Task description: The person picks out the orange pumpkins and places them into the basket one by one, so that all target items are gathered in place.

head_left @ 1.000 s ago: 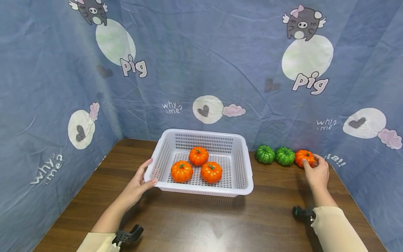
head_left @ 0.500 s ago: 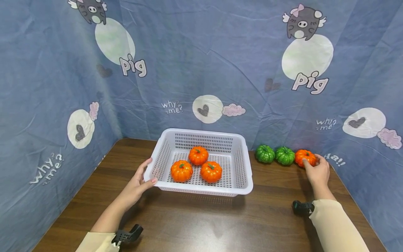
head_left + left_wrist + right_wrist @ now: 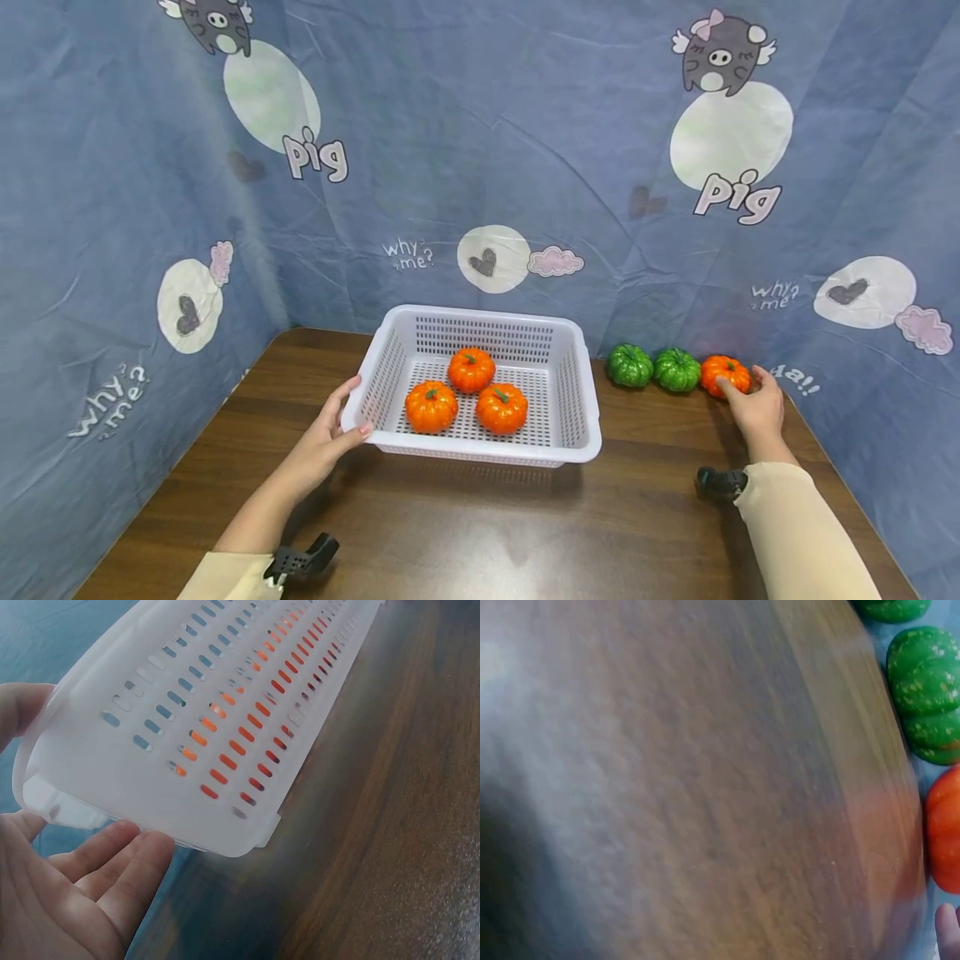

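A white perforated plastic basket (image 3: 480, 448) stands at the back middle of the table with three orange toy pumpkins (image 3: 431, 407) inside. My left hand (image 3: 322, 442) grips its front left corner, thumb on the rim; the left wrist view shows the other fingers (image 3: 120, 877) against the basket's end. At the back right, two green toy pumpkins (image 3: 630, 366) and another orange pumpkin (image 3: 724, 375) form a row. My right hand (image 3: 756, 408) holds that orange pumpkin on the table, its thumb at the front and fingers at the right side. Only one fingertip (image 3: 949, 930) shows in the right wrist view.
The brown wooden table (image 3: 480, 533) stretches in front of the basket. A blue patterned cloth (image 3: 420, 192) hangs along its back and sides. Each wrist wears a black camera mount (image 3: 303, 560).
The view shifts very slightly. My right forearm and sleeve have moved a little forward, while both hands keep their places at the basket and the orange pumpkin.
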`<state>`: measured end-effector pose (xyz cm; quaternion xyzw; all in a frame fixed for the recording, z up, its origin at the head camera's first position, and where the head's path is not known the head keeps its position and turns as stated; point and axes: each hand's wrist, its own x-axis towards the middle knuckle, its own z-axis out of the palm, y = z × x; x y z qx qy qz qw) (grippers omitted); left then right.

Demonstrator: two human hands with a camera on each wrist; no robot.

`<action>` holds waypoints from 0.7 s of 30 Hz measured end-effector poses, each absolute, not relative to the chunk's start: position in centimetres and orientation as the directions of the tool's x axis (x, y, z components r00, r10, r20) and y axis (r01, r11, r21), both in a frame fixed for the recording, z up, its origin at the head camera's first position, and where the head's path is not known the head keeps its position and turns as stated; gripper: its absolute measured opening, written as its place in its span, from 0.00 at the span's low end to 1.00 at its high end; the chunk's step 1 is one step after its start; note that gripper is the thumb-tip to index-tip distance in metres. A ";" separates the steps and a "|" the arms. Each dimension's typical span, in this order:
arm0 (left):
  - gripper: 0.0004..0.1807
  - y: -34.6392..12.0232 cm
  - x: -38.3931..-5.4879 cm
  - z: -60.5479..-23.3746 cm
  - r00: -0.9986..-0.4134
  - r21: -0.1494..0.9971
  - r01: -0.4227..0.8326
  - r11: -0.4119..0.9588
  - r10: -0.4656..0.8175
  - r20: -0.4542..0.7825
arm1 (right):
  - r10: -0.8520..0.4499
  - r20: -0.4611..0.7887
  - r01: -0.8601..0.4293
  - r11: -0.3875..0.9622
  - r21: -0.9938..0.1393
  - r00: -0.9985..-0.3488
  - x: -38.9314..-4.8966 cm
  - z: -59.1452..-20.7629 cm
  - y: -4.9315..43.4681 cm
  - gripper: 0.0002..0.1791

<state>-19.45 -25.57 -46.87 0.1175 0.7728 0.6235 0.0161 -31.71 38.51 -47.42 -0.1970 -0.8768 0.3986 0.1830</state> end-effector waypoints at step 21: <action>0.44 -25.6 -19.5 -47.0 -0.975 0.968 0.155 0.196 0.190 0.118 | 0.456 0.081 0.218 0.565 -0.796 -0.886 -32.1 -47.5 38.7 0.43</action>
